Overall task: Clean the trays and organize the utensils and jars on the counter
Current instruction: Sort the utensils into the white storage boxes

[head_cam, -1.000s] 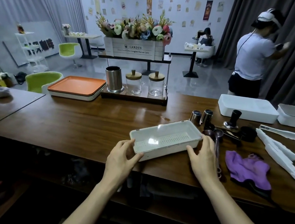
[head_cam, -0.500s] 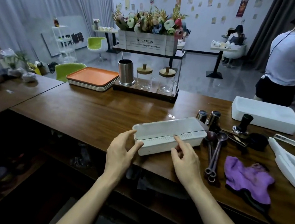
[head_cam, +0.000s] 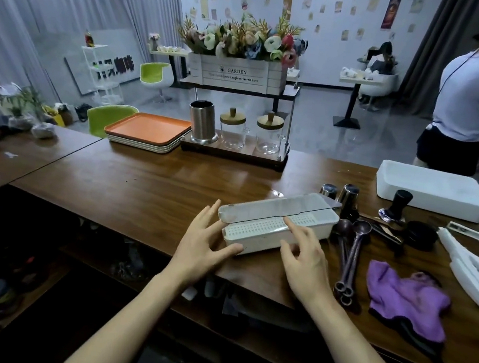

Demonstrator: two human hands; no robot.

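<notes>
The left hand (head_cam: pixel 205 249), fingers spread, braces the white box (head_cam: pixel 255 244) at its 9 o'clock end; the right hand (head_cam: pixel 306 263), relaxed, touches the clear lid (head_cam: pixel 274 207) with one fingertip.

A pale wall (head_cam: pixel 322 44) dotted with small paper posters closes the far end of the room. Light grey pleated curtains (head_cam: pixel 43 9) hang on the left and a dark grey curtain (head_cam: pixel 429 53) on the right. The glossy grey floor (head_cam: pixel 341 142) reflects dim, cool light. Two lime-green shell chairs (head_cam: pixel 155 71) stand on the left, near a white open shelving unit (head_cam: pixel 102 76). A white wooden crate of mixed flowers (head_cam: pixel 238 73) tops a dark rack (head_cam: pixel 290 93) at the far edge of the long brown wooden counter (head_cam: pixel 142 188). Farther back, a small pale table on a black pedestal (head_cam: pixel 351 104) has what may be a seated figure (head_cam: pixel 384 56) behind it. A person in a white T-shirt (head_cam: pixel 474 97) stands at the right.
</notes>
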